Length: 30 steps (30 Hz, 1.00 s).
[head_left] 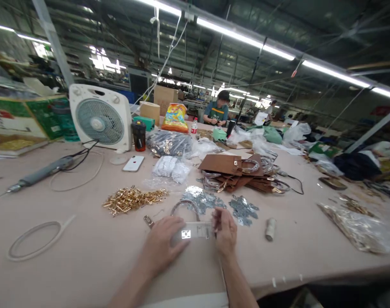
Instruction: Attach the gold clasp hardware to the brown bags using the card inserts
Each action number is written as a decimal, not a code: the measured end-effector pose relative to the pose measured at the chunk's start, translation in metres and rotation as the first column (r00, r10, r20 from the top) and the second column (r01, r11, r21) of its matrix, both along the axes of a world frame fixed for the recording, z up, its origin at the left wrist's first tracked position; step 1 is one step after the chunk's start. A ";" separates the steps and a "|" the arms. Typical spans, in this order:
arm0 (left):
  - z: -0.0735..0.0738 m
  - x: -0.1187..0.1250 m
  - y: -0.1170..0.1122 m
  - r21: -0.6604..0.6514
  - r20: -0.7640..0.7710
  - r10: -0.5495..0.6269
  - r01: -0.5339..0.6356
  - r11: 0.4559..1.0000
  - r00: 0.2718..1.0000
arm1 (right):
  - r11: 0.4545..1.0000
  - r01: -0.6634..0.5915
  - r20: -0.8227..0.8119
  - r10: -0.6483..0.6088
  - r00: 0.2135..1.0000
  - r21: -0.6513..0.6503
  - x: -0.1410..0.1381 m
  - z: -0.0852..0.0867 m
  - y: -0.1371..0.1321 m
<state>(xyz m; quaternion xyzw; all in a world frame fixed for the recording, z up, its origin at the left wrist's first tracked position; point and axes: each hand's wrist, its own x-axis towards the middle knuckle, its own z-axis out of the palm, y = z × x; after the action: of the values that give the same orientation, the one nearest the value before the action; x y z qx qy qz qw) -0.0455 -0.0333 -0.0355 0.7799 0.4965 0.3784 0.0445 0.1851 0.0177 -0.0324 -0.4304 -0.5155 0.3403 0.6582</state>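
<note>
A pale bag panel (195, 261) lies in front of me with a curved handle (186, 203) at its far edge. A small shiny metal plate (186, 234) sits near the panel's top. Across the panel's upper left side rests my left hand (164, 244), thumb and fingers apart beside the plate. My right hand (226, 231) is at the panel's upper right corner, its fingers curled and pressed together; what they hold is hidden. A brown tab with a metal fitting (148, 221) pokes out left of the panel. Flat metal plates (203, 201) lie loose just beyond it.
Gold-coloured hardware (130, 200) is heaped at left, near a phone (133, 163), an electric screwdriver (42, 173) and a fan (100, 117). Brown bag pieces (227, 167) are stacked beyond the plates. A thread spool (270, 229) stands right. Another person (217, 110) works across the table.
</note>
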 end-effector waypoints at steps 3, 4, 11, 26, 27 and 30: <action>0.003 0.001 -0.002 -0.002 -0.012 0.008 -0.008 1.000 1.000 | 0.989 0.136 0.026 -0.135 0.991 -0.057 0.022 -0.003 0.029; 0.004 0.001 -0.002 -0.003 -0.014 0.006 -0.006 1.000 1.000 | 0.985 0.155 0.107 -0.146 0.983 -0.072 0.030 -0.003 0.040; 0.007 0.003 -0.004 0.005 -0.013 0.011 -0.011 1.000 1.000 | 0.995 0.046 0.451 -0.004 0.892 -0.083 0.044 -0.007 0.078; 0.008 0.006 -0.003 -0.009 -0.013 -0.007 0.006 1.000 1.000 | 0.996 0.080 0.786 -0.018 0.618 -0.039 0.038 -0.029 0.081; 0.008 0.006 -0.003 -0.014 -0.003 -0.006 0.006 1.000 1.000 | 0.996 0.084 0.791 -0.018 0.612 -0.042 0.038 -0.030 0.081; 0.010 0.007 -0.005 -0.015 0.031 -0.006 0.006 1.000 1.000 | 0.994 0.090 0.795 -0.006 0.606 -0.062 0.038 -0.032 0.081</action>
<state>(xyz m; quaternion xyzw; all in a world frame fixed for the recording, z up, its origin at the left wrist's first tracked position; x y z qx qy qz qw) -0.0388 -0.0383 -0.0259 0.7751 0.4963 0.3866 0.0592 0.2231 0.0982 -0.0646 -0.5813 -0.7250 0.1208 0.3491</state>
